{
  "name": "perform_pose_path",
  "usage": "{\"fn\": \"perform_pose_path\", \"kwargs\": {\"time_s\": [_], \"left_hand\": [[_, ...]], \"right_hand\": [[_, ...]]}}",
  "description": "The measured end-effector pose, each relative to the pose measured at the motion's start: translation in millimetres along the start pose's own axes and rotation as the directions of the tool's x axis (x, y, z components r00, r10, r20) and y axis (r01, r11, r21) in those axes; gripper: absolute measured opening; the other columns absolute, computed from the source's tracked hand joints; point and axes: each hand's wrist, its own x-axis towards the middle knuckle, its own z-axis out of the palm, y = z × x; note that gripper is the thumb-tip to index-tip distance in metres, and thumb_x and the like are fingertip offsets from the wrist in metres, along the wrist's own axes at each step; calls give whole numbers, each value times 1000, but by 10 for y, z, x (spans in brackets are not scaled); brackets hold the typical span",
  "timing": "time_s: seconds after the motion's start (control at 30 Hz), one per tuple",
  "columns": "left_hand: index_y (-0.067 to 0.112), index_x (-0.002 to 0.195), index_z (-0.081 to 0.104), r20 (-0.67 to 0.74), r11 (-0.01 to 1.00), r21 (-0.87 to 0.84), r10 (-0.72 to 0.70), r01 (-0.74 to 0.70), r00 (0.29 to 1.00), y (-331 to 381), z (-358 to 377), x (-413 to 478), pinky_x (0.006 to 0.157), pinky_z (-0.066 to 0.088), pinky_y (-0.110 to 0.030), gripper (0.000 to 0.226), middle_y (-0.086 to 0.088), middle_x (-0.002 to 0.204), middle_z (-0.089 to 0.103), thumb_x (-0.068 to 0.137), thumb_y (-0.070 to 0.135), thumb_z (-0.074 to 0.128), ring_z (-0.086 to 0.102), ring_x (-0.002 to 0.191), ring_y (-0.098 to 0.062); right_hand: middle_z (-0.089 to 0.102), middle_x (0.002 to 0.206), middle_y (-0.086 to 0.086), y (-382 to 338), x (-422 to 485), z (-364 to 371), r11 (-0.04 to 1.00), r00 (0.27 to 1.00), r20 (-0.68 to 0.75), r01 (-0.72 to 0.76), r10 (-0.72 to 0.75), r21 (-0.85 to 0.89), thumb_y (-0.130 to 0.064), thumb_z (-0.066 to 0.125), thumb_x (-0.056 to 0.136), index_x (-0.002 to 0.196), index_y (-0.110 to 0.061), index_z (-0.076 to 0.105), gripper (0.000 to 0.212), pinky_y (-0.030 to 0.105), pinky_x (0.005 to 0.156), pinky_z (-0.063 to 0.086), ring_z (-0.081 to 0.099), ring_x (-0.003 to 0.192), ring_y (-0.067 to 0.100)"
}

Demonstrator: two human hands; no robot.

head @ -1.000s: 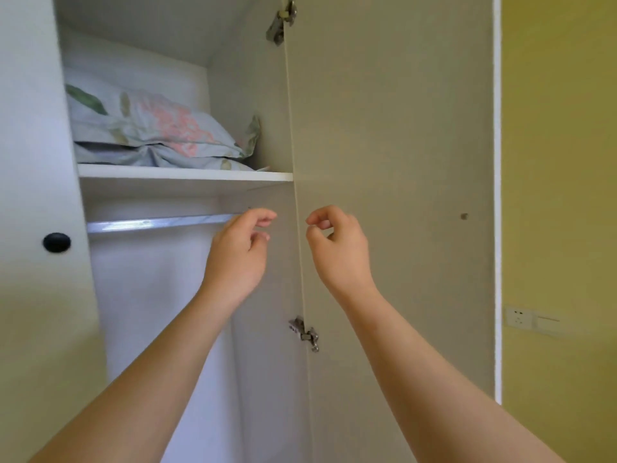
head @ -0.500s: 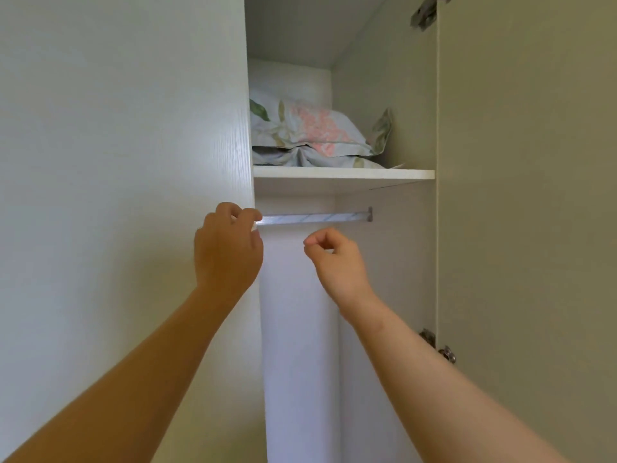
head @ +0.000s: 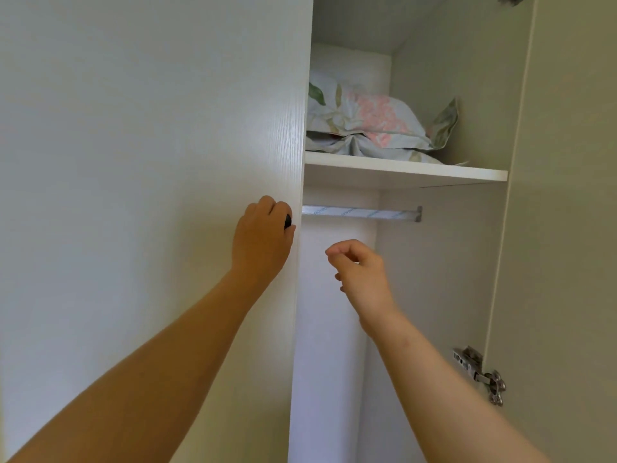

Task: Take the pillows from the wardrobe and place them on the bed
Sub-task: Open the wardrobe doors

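Nearest: two bare forearms reaching up and forward from the bottom edge. Left hand (head: 262, 237) clenched around a small black door knob (head: 287, 221) at the edge of the left wardrobe door (head: 150, 145), which hides that half of the wardrobe. Right hand (head: 359, 270) empty, hanging in the open gap just beside the door edge, fingers loosely curled toward the thumb, touching nothing. To the right, right wardrobe door (head: 567, 228) swung wide, inner face showing, a metal hinge (head: 480, 374) low on it. Further in: hanging rail (head: 362, 213) running across under the shelf, bare of clothes in the visible stretch, white back panel behind. Above it, white shelf (head: 405, 172), and on the shelf the pillows (head: 370, 125), floral cases in pale blue, pink and green, seemingly two, stacked one on the other, pushed toward the back and partly hidden by the left door. No bed in sight. Judged from this: task barely started, one door opened, the other gripped and probably about to be pulled open; pillows untouched on the high shelf. Left to do: clear the left door, reach up, lift the pillows down, carry them over to the bed and lay them there.
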Motion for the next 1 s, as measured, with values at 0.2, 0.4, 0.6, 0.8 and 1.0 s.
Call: {"fn": "perform_pose_path", "kwargs": {"time_s": [0.2,0.4,0.6,0.8,1.0], "left_hand": [[4,94,61,-70,995,-87,-46,40,996,120,-246,-167,70,35,-23,12,-13,97,57,84,11,59,49,81,-21],[9,92,63,-141,960,-278,-66,24,988,233,-762,-441,69,35,-2,14,11,86,46,78,9,64,46,77,7],[26,85,60,-155,930,-364,-118,54,981,346,-1254,-654,76,40,-9,22,22,83,46,78,6,65,51,85,-3],[36,81,59,-142,894,-427,-214,135,966,375,-1893,-924,87,47,-22,24,12,88,54,73,13,63,58,90,-15],[33,82,62,-162,860,-465,-313,208,936,213,-2574,-1204,83,44,-25,24,1,92,60,78,10,62,58,87,-10]], "right_hand": [[57,81,-16,-19,-59,-49,997,1000,23,8,-9,74,-12,51,87,69,-32,60,27,25,69,43,55,81,16],[62,97,-5,-170,-206,14,984,989,139,29,-54,178,-16,48,90,81,-36,60,25,21,67,44,58,80,11],[64,82,-15,-478,-506,218,938,925,320,93,-205,334,-23,46,93,83,-42,59,25,16,64,52,62,74,7],[65,65,-24,-794,-949,316,854,818,433,127,-378,504,-15,48,92,78,-45,65,37,8,52,46,56,57,-6],[67,85,-13,-1090,-1353,687,826,710,532,123,-461,550,-24,57,85,90,-51,60,27,12,58,45,57,60,-2]]}}
